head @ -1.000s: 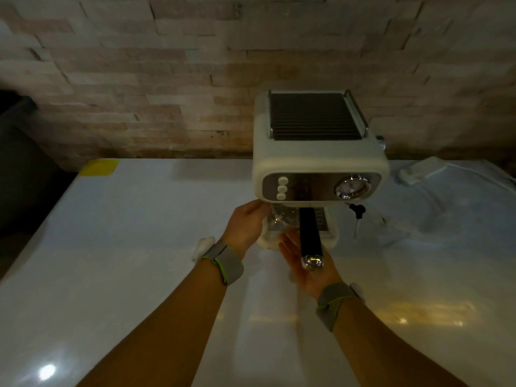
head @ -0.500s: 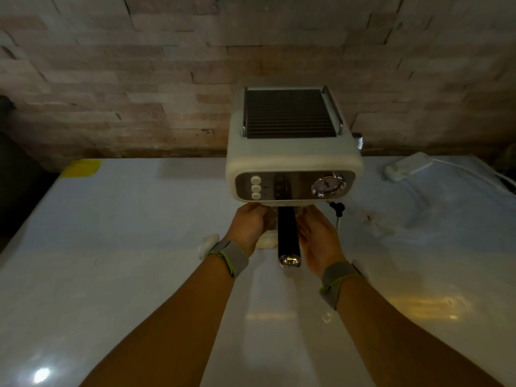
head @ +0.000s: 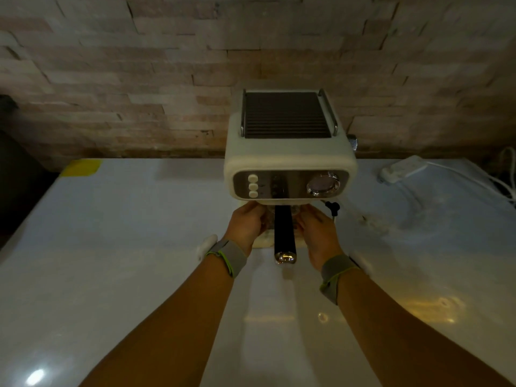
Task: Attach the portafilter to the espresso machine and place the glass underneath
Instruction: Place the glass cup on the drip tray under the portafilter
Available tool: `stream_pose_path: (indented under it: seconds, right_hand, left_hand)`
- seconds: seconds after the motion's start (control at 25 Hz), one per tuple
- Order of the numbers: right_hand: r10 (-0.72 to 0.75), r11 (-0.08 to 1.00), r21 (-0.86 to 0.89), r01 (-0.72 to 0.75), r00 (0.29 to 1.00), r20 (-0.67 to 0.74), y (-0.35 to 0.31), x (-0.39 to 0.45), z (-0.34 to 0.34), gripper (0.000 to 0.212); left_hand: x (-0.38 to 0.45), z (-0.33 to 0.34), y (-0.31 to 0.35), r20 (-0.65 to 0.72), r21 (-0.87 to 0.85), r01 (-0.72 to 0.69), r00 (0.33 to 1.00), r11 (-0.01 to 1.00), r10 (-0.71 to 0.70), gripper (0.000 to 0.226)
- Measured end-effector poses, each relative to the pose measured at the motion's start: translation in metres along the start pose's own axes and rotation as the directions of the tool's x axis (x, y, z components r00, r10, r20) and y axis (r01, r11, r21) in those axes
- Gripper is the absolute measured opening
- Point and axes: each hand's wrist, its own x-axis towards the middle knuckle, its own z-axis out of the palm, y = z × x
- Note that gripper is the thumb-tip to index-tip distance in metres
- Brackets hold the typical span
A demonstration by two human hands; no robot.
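A cream espresso machine [head: 290, 160] stands at the back of the white counter, against the brick wall. The portafilter's black handle [head: 284, 233] with a chrome end sticks out toward me from under the machine's front; its head is hidden under the overhang. Under the machine, a clear glass [head: 269, 219] shows faintly on either side of the handle. My left hand [head: 247, 223] cups the glass from the left. My right hand [head: 317, 227] cups it from the right. The fingertips of both hands are hidden beneath the machine.
A black steam knob [head: 332, 206] and wand hang at the machine's lower right. A white power strip [head: 402, 169] with cables lies at the back right. A yellow patch [head: 82, 167] marks the counter's [head: 125, 247] back left corner, where the edge drops off.
My right hand left the underside of the portafilter handle and moved to the right side of the glass. The view shifted so the machine sits more central.
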Motion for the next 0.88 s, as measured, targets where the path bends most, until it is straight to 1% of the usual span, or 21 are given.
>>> stream_pose_path:
  seconds: [0.12, 0.24, 0.36, 0.44, 0.52, 0.6, 0.68, 0.72, 0.76, 0.8, 0.84, 0.88]
  right_hand:
    - [-0.023, 1.000, 0.007, 0.023, 1.000, 0.008, 0.001, -0.015, -0.009, 0.029]
    - [-0.067, 0.998, 0.010, 0.067, 0.998, 0.010, -0.002, -0.045, -0.024, 0.022]
    - [-0.179, 0.984, -0.018, 0.180, 0.984, 0.018, -0.021, -0.072, -0.038, 0.022]
    - [-0.324, 0.945, -0.036, 0.324, 0.946, -0.001, -0.043, -0.087, -0.047, 0.022]
    - [-0.476, 0.877, -0.073, 0.474, 0.880, -0.006, -0.072, -0.101, -0.054, 0.025]
    - [-0.573, 0.814, -0.122, 0.568, 0.820, -0.005, -0.098, -0.104, -0.058, 0.024]
    - [-0.628, 0.760, -0.183, 0.624, 0.777, 0.042, -0.123, -0.102, -0.056, 0.022]
    - [-0.634, 0.746, -0.206, 0.634, 0.770, 0.071, -0.132, -0.097, -0.053, 0.025]
    - [-0.636, 0.733, -0.237, 0.638, 0.766, 0.093, -0.139, -0.092, -0.050, 0.028]
    - [-0.639, 0.710, -0.290, 0.641, 0.760, 0.116, -0.144, -0.087, -0.046, 0.031]
    - [-0.642, 0.677, -0.352, 0.646, 0.753, 0.147, -0.146, -0.081, -0.042, 0.033]
    - [-0.640, 0.639, -0.409, 0.651, 0.745, 0.187, -0.146, -0.075, -0.039, 0.034]
  left_hand:
    - [-0.013, -0.012, 0.002, 0.020, -0.026, -0.002, 1.000, 1.000, 0.003, 0.019]
    - [-0.036, -0.034, 0.011, 0.039, -0.108, -0.052, 0.998, 0.993, 0.056, 0.020]
    - [-0.055, -0.053, 0.032, 0.037, -0.126, -0.142, 0.988, 0.982, 0.147, 0.019]
    - [-0.064, -0.060, 0.050, 0.047, -0.071, -0.226, 0.972, 0.971, 0.230, 0.021]
    - [-0.069, -0.064, 0.066, 0.031, -0.012, -0.314, 0.949, 0.949, 0.315, 0.027]
    - [-0.071, -0.066, 0.082, 0.031, 0.049, -0.414, 0.910, 0.909, 0.413, 0.031]
    - [-0.072, -0.064, 0.096, 0.110, 0.139, -0.540, 0.842, 0.830, 0.529, 0.029]
    - [-0.072, -0.061, 0.102, 0.151, 0.210, -0.580, 0.815, 0.787, 0.560, 0.029]
    - [-0.069, -0.058, 0.105, 0.183, 0.318, -0.608, 0.792, 0.727, 0.582, 0.032]
    - [-0.066, -0.055, 0.108, 0.224, 0.442, -0.637, 0.760, 0.631, 0.610, 0.036]
    - [-0.064, -0.051, 0.109, 0.286, 0.541, -0.666, 0.719, 0.513, 0.633, 0.041]
    - [-0.062, -0.047, 0.109, 0.354, 0.599, -0.693, 0.679, 0.401, 0.643, 0.045]
